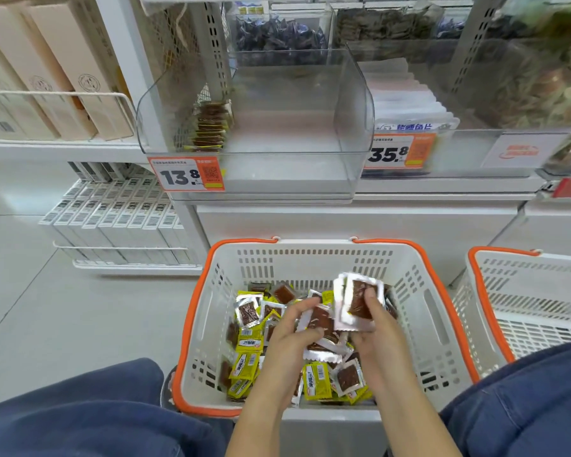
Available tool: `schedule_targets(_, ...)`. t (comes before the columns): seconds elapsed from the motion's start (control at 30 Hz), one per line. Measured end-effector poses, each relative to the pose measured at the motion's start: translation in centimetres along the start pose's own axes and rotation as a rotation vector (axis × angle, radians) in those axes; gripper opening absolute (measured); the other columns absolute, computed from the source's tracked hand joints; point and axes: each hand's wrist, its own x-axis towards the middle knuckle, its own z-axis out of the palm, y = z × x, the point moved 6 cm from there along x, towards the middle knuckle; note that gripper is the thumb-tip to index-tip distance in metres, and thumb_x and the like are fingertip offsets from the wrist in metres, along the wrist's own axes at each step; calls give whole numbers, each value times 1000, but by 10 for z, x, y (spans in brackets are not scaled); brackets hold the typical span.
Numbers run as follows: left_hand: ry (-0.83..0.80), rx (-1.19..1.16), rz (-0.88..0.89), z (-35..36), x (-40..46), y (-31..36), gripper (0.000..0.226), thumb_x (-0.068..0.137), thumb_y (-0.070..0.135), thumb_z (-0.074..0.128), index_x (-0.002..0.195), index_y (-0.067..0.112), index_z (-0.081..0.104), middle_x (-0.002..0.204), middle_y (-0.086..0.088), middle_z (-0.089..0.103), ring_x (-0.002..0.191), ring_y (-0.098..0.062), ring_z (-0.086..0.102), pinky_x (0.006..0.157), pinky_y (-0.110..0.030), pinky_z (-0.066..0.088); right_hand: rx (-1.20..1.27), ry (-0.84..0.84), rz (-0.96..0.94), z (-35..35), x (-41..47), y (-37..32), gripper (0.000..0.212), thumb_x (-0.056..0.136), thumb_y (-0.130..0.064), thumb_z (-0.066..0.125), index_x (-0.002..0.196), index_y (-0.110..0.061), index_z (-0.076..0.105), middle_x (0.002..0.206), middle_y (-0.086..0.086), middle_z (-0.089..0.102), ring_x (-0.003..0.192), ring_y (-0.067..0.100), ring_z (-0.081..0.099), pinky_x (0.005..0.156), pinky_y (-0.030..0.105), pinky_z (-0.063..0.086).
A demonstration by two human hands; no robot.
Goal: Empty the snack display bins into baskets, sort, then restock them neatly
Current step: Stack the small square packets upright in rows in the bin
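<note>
- Fingers of the right hand (pixel 373 321) curl round a small upright stack of white-edged snack packets (pixel 358 300), thumb pressed on the front packet's brown window; the stack is lifted clear of the loose heap.
- Left hand (pixel 295 328), just beside it, pinches a single white-edged packet (pixel 317 319) between thumb and curled fingers, its edge close to the right hand's stack.
- Under and around both sets of fingers lies a jumble of loose packets (pixel 249 344), some yellow-backed, some showing brown windows, filling the floor of the white basket (pixel 419 324) with the orange rim.
- Beside the right fingers, well out to that side, stands a second basket (pixel 521 311) of the same make.
- Beyond the fingers, up on the shelf, sits a clear display bin (pixel 277 127), mostly bare, with one neat row of packets (pixel 211 127) standing on edge against its left wall.
- On that bin's front hangs an orange price tag (pixel 187 174) reading 13.8; a neighbouring tag (pixel 398 152) reads 35.8.
</note>
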Motion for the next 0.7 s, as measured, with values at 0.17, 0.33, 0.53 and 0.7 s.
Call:
schedule_targets(0.17,111,65,70,-11,-5,13,55,72,12,66,116,43,60,123,14,58,99,0,59,89,-29,42,-101,187,-34,-25,5,-15,36,96,-30,56,126,-10,57,122,9,58,104,22,58,73,31,50)
schedule_targets(0.33,-29,184,73,-13,-4,21,36,77,10,72,105,31,65,101,24,67,93,10,60,87,-23,45,-361,50,64,-21,11,-3,23,98,-14,48,117,-7,58,115,7,56,94,17,55,64,31,50)
schedule_targets(0.53,138,461,279,-15,-3,30,40,80,11,77,112,26,59,116,18,59,107,9,51,76,3,36,-544,-176,-3,-1,-1,12,70,76,-58,70,134,-23,52,138,-4,52,119,12,56,77,29,55)
schedule_targets(0.7,211,220,177,-24,-1,26,37,90,11,64,115,37,55,124,19,51,104,9,51,77,-12,40,-407,-112,-45,0,-2,7,33,90,-29,65,122,-24,61,123,-2,64,114,15,60,82,37,56)
